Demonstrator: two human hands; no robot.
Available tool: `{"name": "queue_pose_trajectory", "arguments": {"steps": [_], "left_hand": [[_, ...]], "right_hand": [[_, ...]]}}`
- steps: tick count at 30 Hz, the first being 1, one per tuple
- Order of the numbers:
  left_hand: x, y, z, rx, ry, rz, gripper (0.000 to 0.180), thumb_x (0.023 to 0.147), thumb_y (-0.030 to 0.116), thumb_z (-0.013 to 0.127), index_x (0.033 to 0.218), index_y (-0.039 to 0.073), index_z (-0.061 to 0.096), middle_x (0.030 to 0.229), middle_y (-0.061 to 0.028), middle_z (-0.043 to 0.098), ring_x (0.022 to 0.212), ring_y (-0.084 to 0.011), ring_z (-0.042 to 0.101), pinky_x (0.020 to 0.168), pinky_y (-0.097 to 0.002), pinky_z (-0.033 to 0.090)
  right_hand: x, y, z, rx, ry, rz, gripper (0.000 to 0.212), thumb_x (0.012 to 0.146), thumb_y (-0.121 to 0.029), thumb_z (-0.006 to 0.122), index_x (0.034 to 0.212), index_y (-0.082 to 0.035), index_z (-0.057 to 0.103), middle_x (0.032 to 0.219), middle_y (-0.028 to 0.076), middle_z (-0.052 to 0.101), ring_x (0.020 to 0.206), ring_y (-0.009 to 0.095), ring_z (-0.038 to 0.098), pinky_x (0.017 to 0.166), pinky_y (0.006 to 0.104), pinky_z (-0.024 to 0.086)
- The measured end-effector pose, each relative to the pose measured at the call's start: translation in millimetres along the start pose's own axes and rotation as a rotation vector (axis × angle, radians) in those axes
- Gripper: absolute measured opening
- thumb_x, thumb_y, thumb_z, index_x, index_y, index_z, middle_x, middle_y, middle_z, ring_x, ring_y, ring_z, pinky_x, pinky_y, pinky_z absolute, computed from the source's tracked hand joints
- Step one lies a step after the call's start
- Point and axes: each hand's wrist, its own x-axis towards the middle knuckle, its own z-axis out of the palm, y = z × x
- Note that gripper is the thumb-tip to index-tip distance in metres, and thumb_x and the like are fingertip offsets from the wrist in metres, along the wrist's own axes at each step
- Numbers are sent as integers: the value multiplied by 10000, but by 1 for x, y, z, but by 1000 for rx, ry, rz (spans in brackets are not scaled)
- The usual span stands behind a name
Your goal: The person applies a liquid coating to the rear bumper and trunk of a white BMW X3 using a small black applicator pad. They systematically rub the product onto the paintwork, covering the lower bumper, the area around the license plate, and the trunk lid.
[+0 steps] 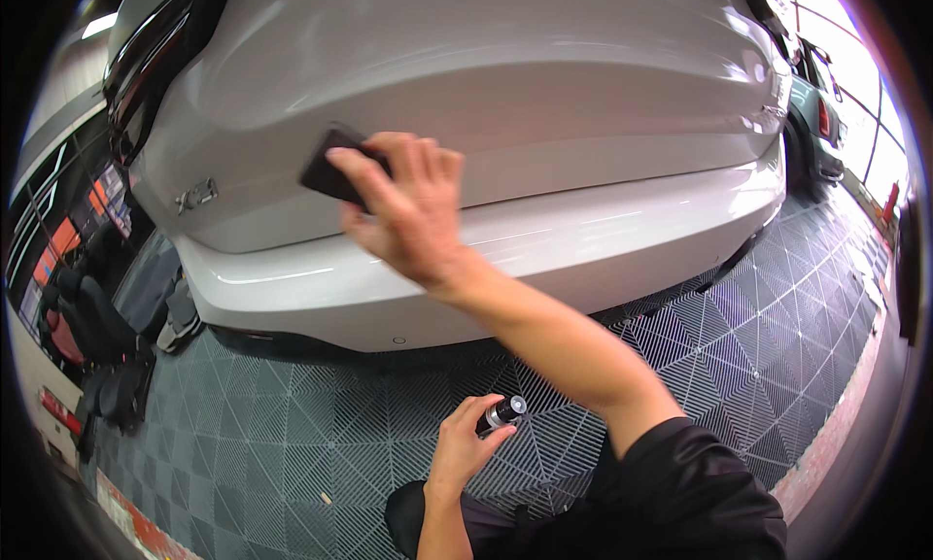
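Note:
My right hand (pixel 413 205) is closed around a dark rectangular applicator pad (pixel 332 162) at the left part of the car's pale, glossy tailgate (pixel 544 113). The pad appears to lie against the paint; its contact face is hidden. Lower down, in front of the rear bumper (pixel 505 259), my left hand (pixel 464 445) grips a small dark bottle (pixel 494 416) with a shiny round top. The bottle is tilted, its top to the right, and stays apart from the car.
A chrome badge (pixel 195 197) sits left of the pad. Dark car seats (pixel 102 327) stand on the patterned tile floor (pixel 292 434) at the left. Another car (pixel 814 123) is parked at the far right. A red extinguisher (pixel 60 410) is at the left edge.

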Motion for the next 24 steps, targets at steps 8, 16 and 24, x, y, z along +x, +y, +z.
{"name": "queue_pose_trajectory", "arguments": {"steps": [8, 16, 24], "left_hand": [[-1, -13, -2, 51, -1, -49, 481, 658, 127, 894, 1084, 52, 683, 975, -89, 710, 808, -214, 674, 630, -306, 497], [3, -11, 5, 117, -102, -118, 490, 647, 128, 894, 1088, 65, 688, 982, -75, 711, 833, -212, 686, 624, -312, 502], [10, -5, 10, 121, -125, -74, 483, 657, 107, 883, 1094, 50, 687, 981, -87, 707, 852, -223, 693, 636, -321, 521]], "right_hand": [[5, 50, -27, -232, 193, 117, 585, 621, -136, 794, 1186, -219, 669, 1076, 28, 563, 992, 219, 519, 850, 389, 352], [15, 224, -192, -513, 387, 166, 494, 705, -147, 788, 1193, -142, 712, 1116, 87, 658, 1040, 266, 599, 857, 403, 460], [13, 367, -329, -438, 465, 673, 515, 748, -240, 805, 1252, -196, 707, 1118, 131, 721, 901, 234, 673, 871, 363, 521]]}}
